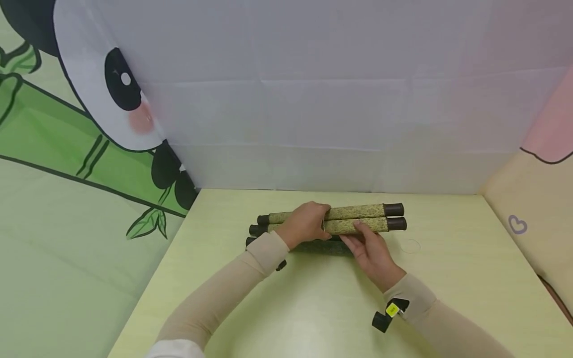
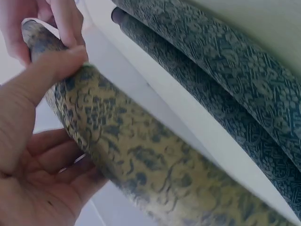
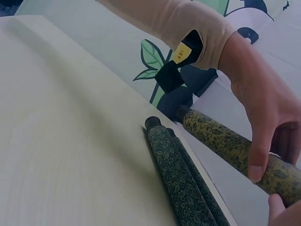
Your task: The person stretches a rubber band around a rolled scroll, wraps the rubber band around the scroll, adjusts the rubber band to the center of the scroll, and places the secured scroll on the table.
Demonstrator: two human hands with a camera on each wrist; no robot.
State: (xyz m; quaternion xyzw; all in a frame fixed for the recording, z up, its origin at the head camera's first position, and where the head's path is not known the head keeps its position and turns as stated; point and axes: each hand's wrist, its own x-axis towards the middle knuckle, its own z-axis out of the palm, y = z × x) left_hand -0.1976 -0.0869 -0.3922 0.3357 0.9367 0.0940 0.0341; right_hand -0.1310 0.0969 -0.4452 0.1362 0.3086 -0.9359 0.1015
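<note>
Two gold rolled scrolls with dark floral patterning and black end knobs lie side by side in the head view, a front one and a back one. My left hand grips the gold scrolls from above near their middle, thumb on the near side. Farther right, my right hand holds the front scroll, its thumb on the near face and fingers underneath. In the left wrist view, one gold scroll runs between both hands. Close by lie two dark green patterned scrolls, partly hidden below the gold ones in the head view.
Everything is over a pale wood-look table. A white fabric wall stands along its back edge, with printed panda and bamboo cloth at left. A thin loose thread lies right of the scrolls. Small black cameras are strapped at the wrists.
</note>
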